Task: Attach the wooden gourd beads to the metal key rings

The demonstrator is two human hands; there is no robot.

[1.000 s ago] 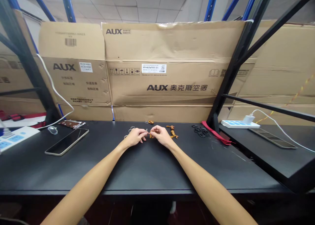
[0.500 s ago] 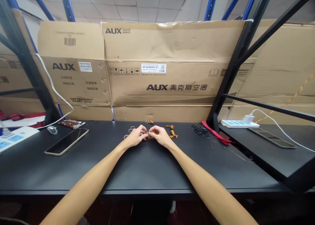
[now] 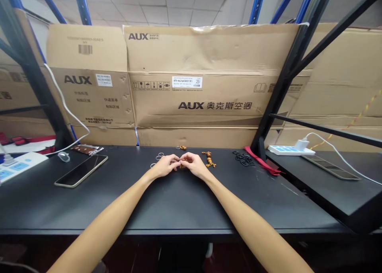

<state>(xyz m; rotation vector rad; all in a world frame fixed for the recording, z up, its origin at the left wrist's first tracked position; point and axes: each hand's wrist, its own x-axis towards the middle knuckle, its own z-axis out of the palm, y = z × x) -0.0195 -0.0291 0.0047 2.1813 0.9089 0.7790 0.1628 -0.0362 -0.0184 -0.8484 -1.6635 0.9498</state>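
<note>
My left hand (image 3: 165,165) and my right hand (image 3: 193,165) meet over the middle of the table, fingertips pinched close together. Between them is a small orange-brown pendant (image 3: 181,166), mostly covered by the fingers. Left of my left hand lie several thin metal key rings (image 3: 158,156). Beyond the hands sits another small orange-brown pendant (image 3: 182,147) with a ring at its left end. More orange-brown pendants (image 3: 209,158) lie in a row right of my right hand. Farther right is a loose pile of black clips or loops (image 3: 243,159).
A phone (image 3: 82,171) lies at the left, near a white power strip (image 3: 22,165) and a brown packet (image 3: 86,149). A red strap (image 3: 262,161) runs beside the black rack post at the right. Large cardboard sheets (image 3: 193,117) stand behind the black table (image 3: 179,209).
Both hands stay in the same place, pinched together. The fingertips have shifted slightly around the pendant; a metallic bit seen between them before is now less visible.
</note>
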